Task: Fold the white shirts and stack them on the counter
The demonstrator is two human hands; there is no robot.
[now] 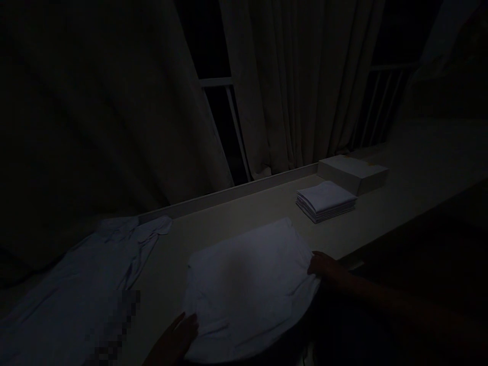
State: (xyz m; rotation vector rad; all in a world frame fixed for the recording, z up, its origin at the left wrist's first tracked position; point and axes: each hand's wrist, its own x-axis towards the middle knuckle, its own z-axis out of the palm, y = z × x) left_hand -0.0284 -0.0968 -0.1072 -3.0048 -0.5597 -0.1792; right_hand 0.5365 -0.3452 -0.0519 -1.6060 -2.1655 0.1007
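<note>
A white cloth (251, 284) lies spread on the pale tabletop in front of me, its near edge hanging over the table's front. My right hand (324, 267) is closed on the cloth's right edge. At the lower left, my left hand (179, 333) grips the opposite side near the front corner, though darkness blurs its fingers. Beyond my right hand sits a neat stack of folded white cloths (326, 201). Loose, crumpled pale fabric (87, 269) spreads over the left end of the table, apart from the cloth I hold.
Behind the folded stack stands a low white box (353, 173). A raised ledge (229, 193) runs along the table's back edge, below long curtains (297, 86). Railings (381, 96) show through gaps between them. The room is very dark.
</note>
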